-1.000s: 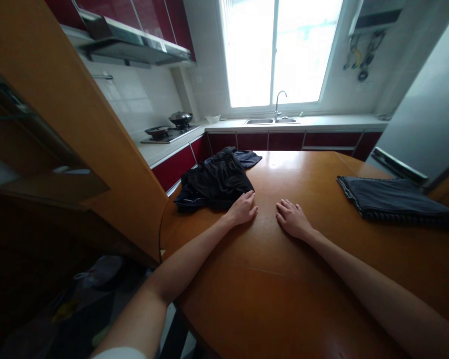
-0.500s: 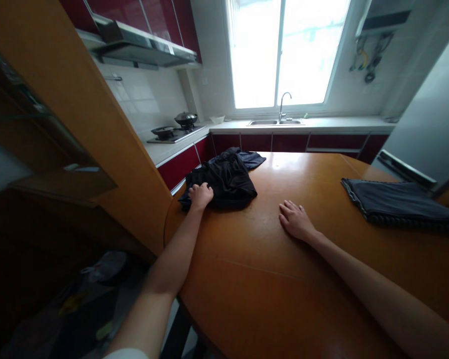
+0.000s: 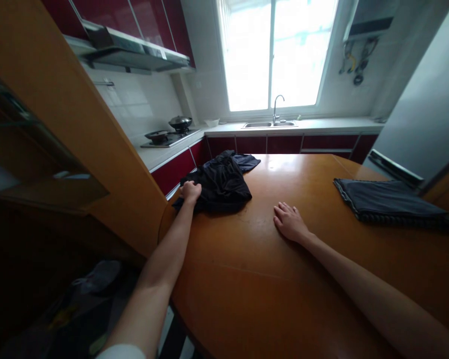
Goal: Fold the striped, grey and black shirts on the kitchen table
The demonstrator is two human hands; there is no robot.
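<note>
A crumpled black garment [image 3: 224, 187] lies near the left edge of the wooden table [image 3: 247, 294]; its exact kind is hard to make out. My left hand [image 3: 190, 191] is closed on the garment's left side, fingers curled into the fabric. Behind that garment, a dark bluish piece of cloth [image 3: 247, 161] spreads toward the far edge. My right hand [image 3: 290, 222] rests flat on the tabletop with its fingers stretched out, apart from any cloth. Farther right lies a folded stack of dark grey-blue clothing [image 3: 391, 199].
A tall wooden cabinet [image 3: 108, 149] stands close against the table's left side. Beyond the table runs a white counter [image 3: 228, 128] with a sink [image 3: 260, 124] and a stove [image 3: 168, 139] holding pans. A fridge [image 3: 415, 109] stands at the right.
The view has shifted slightly to the right. My left hand has moved a little toward the garment's left edge, its fingers gripping tighter. My right hand stays flat on the table.
</note>
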